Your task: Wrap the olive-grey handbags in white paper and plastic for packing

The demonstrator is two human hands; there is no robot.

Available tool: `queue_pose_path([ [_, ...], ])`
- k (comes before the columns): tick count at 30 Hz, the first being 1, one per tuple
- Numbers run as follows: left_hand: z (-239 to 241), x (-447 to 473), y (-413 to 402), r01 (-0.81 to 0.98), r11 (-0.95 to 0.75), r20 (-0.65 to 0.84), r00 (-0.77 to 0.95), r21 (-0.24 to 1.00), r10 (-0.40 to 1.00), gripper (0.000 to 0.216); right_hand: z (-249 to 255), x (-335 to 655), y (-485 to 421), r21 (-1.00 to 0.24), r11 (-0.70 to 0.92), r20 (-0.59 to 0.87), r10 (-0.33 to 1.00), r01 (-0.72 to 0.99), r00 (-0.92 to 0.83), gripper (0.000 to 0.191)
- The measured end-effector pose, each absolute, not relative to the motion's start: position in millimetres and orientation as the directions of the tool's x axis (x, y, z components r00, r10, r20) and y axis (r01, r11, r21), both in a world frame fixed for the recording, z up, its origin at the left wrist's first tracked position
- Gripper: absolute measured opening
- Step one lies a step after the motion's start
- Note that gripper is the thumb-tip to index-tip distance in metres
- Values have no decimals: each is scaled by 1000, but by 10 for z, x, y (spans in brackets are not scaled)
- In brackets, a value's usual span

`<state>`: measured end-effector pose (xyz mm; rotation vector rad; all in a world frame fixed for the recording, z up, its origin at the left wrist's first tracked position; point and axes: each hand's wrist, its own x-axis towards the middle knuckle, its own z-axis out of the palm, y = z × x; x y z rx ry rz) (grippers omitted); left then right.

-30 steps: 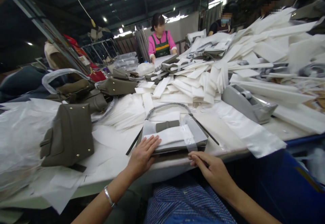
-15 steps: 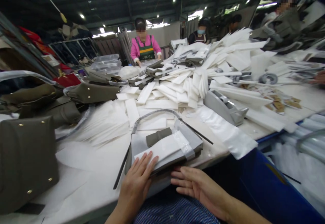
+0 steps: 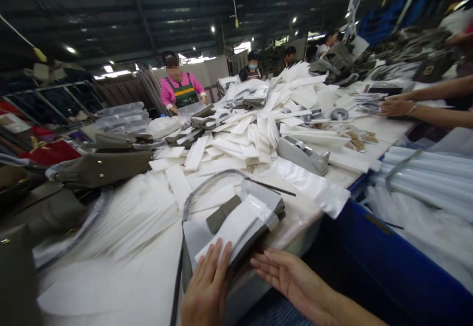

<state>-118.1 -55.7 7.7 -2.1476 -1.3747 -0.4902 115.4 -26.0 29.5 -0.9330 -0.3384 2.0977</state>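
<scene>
A grey handbag [image 3: 263, 199] wrapped in white foam sheet [image 3: 236, 225] and clear tape lies at the table's near edge, its handle arching behind it. My left hand [image 3: 207, 286] rests flat on the foam wrap at the bag's near corner, fingers stretched out. My right hand [image 3: 286, 276] sits open just off the table edge, palm up, fingertips pointing at the bag's near side. Neither hand grips anything.
A grey tape dispenser [image 3: 303, 154] stands beyond the bag. White foam strips [image 3: 236, 138] are heaped mid-table. Olive bags [image 3: 103, 167] lie at the left. A blue bin [image 3: 373, 252] holds white foam at the right. A person in pink [image 3: 180, 90] works opposite; another person's arms [image 3: 424, 109] reach in at right.
The view has swung to the right. My right hand has turned palm up and slid off the bag's front edge. My left hand stays flat on the wrap.
</scene>
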Motion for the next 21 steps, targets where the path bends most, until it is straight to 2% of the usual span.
queue_pose_path([
  [2,98,-1177,-567,914,-347,578,403,-211,709,60,310,1154,-234,-628,-634,-450,770,-452,-453,30],
  [5,129,-1152,-593,921,-349,597,382,-176,705,59,374,1094,-242,-789,-524,-320,797,-322,-513,36],
  [7,142,-1142,-610,928,-337,599,362,-160,714,59,431,1005,-278,-801,-491,-273,809,-342,-520,41],
  [9,144,-1150,-629,931,-335,582,355,-146,732,60,485,904,-326,-770,-508,-297,821,-386,-488,45],
  [13,104,-1210,-685,944,-316,572,310,-92,760,76,591,763,-394,-757,-501,-320,844,-419,-430,48],
  [16,47,-1259,-714,969,-244,624,206,-26,754,70,653,719,-386,-763,-490,-288,842,-422,-457,51],
  [19,11,-1289,-702,973,-231,633,175,6,754,68,630,748,-332,-798,-457,-242,840,-393,-486,53],
  [21,12,-1297,-676,970,-243,619,192,-2,762,69,562,848,-272,-852,-424,-219,823,-308,-524,56],
])
